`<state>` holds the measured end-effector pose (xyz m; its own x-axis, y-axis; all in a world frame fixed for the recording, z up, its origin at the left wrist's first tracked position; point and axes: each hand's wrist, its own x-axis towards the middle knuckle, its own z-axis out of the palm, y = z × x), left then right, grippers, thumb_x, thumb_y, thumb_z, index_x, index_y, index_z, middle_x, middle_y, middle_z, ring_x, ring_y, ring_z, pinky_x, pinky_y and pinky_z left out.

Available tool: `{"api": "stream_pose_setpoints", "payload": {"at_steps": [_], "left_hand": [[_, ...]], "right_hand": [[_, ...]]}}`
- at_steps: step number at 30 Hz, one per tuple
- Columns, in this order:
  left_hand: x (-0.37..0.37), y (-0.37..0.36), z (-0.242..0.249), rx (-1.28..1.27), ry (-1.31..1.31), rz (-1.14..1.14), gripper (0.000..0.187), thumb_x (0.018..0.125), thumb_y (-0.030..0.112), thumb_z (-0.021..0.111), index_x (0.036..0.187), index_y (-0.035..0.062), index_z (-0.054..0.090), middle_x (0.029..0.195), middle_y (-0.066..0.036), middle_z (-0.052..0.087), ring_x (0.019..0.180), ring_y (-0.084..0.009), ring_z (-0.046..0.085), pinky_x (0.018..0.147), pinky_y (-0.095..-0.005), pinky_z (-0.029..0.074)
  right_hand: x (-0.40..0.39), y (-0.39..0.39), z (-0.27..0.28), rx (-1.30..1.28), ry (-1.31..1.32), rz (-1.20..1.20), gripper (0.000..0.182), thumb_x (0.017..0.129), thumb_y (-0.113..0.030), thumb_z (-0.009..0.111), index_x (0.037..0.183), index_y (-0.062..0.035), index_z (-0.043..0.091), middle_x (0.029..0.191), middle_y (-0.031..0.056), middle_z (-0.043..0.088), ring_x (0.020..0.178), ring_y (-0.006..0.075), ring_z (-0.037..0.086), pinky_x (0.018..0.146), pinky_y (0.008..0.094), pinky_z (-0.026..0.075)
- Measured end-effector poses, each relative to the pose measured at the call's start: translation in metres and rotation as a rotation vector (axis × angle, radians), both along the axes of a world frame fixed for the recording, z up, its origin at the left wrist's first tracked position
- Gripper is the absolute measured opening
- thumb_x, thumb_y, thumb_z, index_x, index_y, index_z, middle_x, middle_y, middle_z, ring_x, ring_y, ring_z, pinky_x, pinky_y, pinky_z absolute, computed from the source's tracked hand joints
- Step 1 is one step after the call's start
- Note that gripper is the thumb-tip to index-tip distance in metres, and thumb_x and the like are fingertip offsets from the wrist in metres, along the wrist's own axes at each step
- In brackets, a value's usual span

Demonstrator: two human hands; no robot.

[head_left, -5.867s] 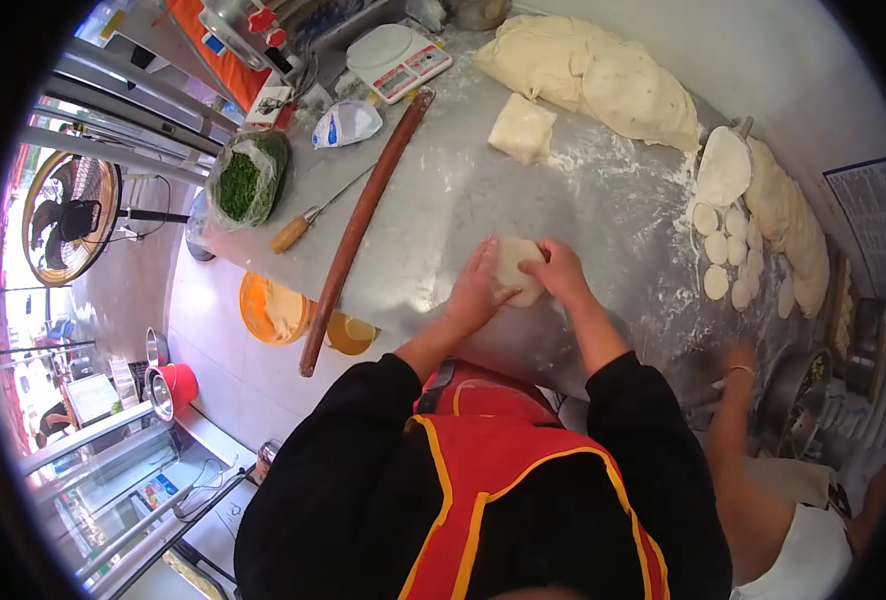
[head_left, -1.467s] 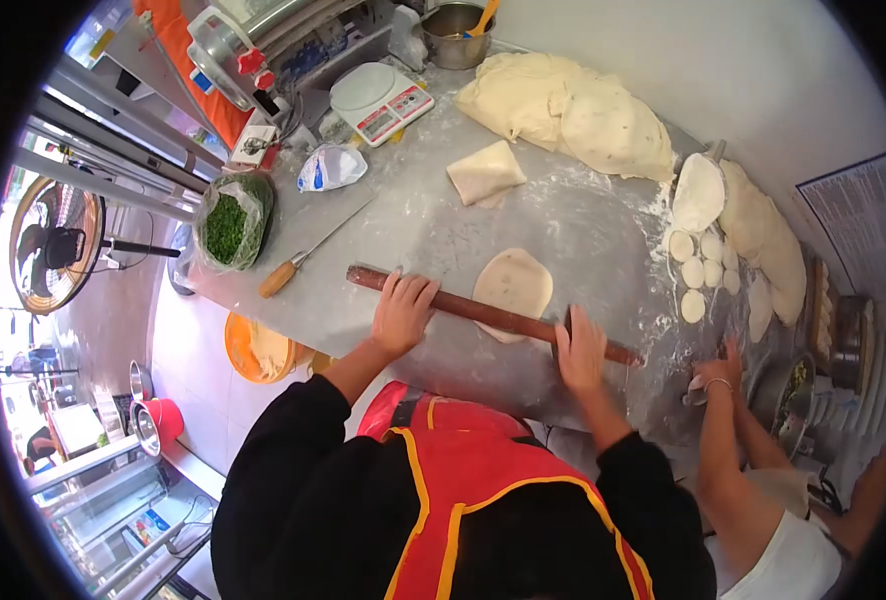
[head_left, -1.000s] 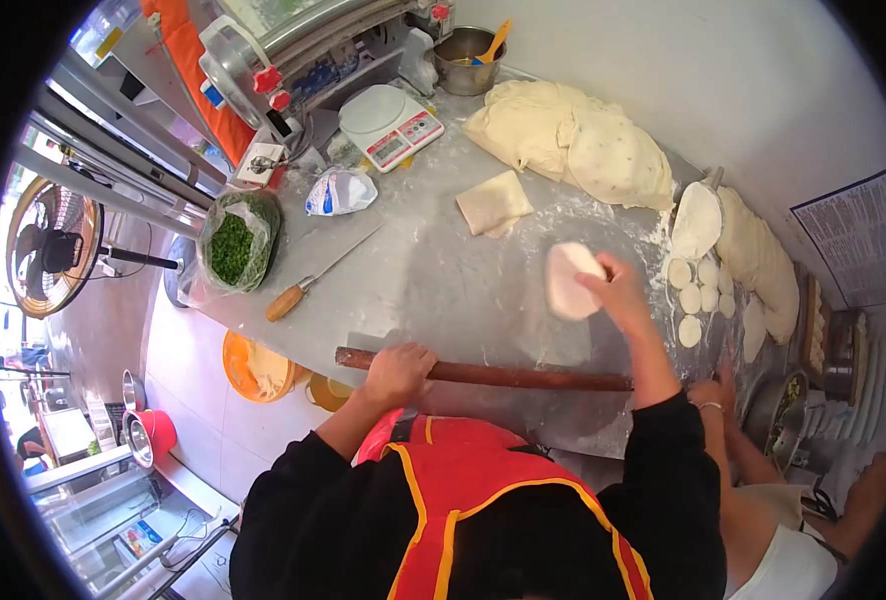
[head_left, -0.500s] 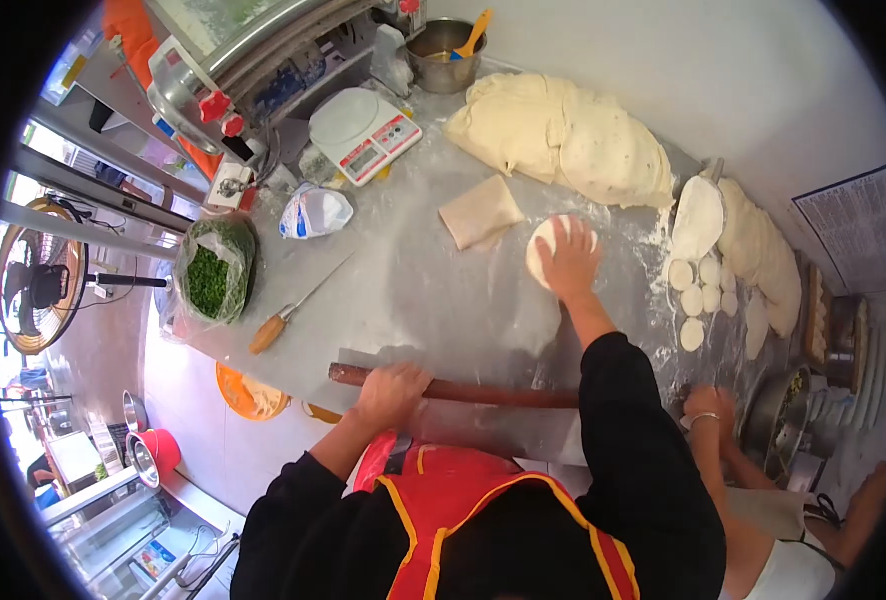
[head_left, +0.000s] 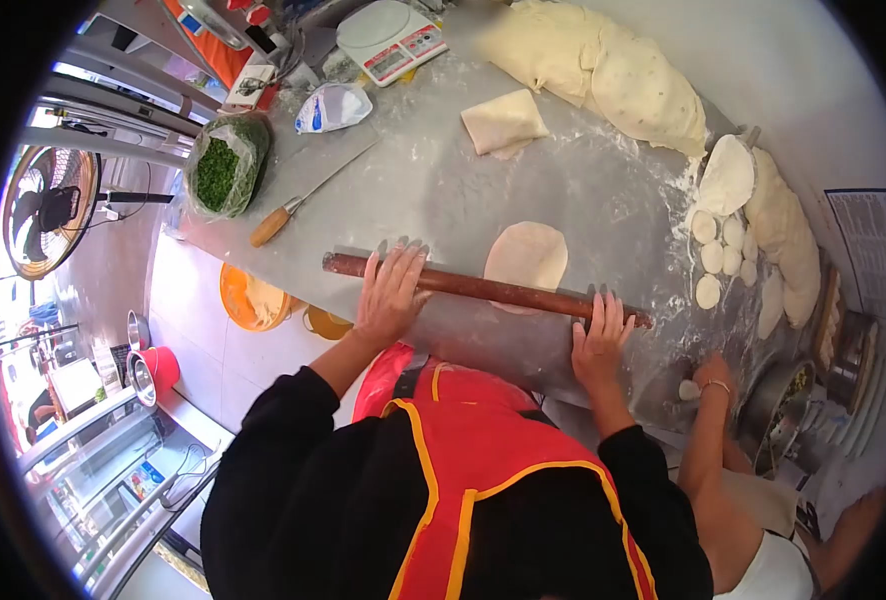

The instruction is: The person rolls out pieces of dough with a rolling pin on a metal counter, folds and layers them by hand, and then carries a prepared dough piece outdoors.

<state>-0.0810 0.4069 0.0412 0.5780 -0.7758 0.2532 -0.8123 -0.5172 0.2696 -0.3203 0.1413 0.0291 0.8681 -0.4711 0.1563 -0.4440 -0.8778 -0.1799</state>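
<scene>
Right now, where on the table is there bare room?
Free: the patch between the wooden-handled tool, the folded dough sheet and the rolling pin; another, flour-dusted, between the flat dough round and the small dough discs. Crowded: the table's right end, where those discs, a long dough piece and a co-worker's hand gather.

The head camera looks forward and down, close over the worktop [head_left: 403, 200], edges perhaps warped.

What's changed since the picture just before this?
The right hand let go of the round, flat, pale dough sheet, which came nearer, and rests on the long brown wooden rolling pin, which moved forward onto the sheet. The left hand stayed on the pin; the folded pale dough square stayed put.
</scene>
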Motion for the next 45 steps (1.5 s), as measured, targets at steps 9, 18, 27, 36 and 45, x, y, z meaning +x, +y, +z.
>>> {"api": "stream_pose_setpoints", "payload": {"at_steps": [9,18,27,36,45], "left_hand": [[0.132,-0.137,-0.011,0.132,-0.123,0.144,0.064,0.093,0.044,0.052,0.146,0.0115,0.036,0.154,-0.008,0.031,0.145,-0.0266,0.022,0.115,-0.0566,0.013],[0.114,-0.119,-0.02,0.104,-0.061,0.093,0.066,0.092,0.044,0.054,0.145,0.0086,0.037,0.153,-0.012,0.033,0.145,-0.0264,0.024,0.118,-0.0501,0.013],[0.056,-0.038,-0.014,0.102,0.196,-0.147,0.034,0.072,0.019,0.07,0.102,0.0067,0.059,0.097,-0.01,0.059,0.098,-0.0293,0.057,0.09,-0.0433,0.045],[-0.019,0.003,0.028,0.085,0.271,-0.098,0.031,0.067,0.016,0.068,0.095,0.0074,0.059,0.088,-0.008,0.057,0.087,-0.0269,0.059,0.072,-0.0402,0.052],[-0.017,0.012,0.03,0.071,0.2,-0.189,0.029,0.067,0.016,0.069,0.093,0.0088,0.057,0.087,-0.007,0.057,0.087,-0.0266,0.059,0.069,-0.0396,0.051]], "right_hand": [[0.152,-0.117,-0.017,-0.168,-0.001,-0.156,0.055,0.099,-0.032,0.044,0.147,-0.0074,0.035,0.15,0.0144,0.037,0.14,0.0317,0.032,0.11,0.0608,0.021],[0.122,-0.102,-0.023,-0.024,-0.152,-0.038,0.054,0.098,-0.03,0.045,0.145,-0.0029,0.035,0.148,0.0195,0.039,0.138,0.0358,0.034,0.112,0.0577,0.021],[0.155,-0.089,-0.015,0.639,-0.191,-0.097,0.058,0.084,-0.03,0.071,0.128,0.0012,0.052,0.119,0.0192,0.061,0.107,0.0319,0.058,0.094,0.0408,0.044],[0.269,0.008,-0.021,0.44,0.157,0.931,0.033,0.066,-0.033,0.073,0.091,-0.0109,0.068,0.098,0.0144,0.067,0.084,0.0385,0.063,0.078,0.0491,0.048],[0.125,-0.045,-0.007,0.659,0.161,-0.052,0.035,0.083,-0.034,0.066,0.09,-0.0003,0.061,0.085,0.0199,0.064,0.082,0.0391,0.062,0.072,0.0472,0.047]]}}
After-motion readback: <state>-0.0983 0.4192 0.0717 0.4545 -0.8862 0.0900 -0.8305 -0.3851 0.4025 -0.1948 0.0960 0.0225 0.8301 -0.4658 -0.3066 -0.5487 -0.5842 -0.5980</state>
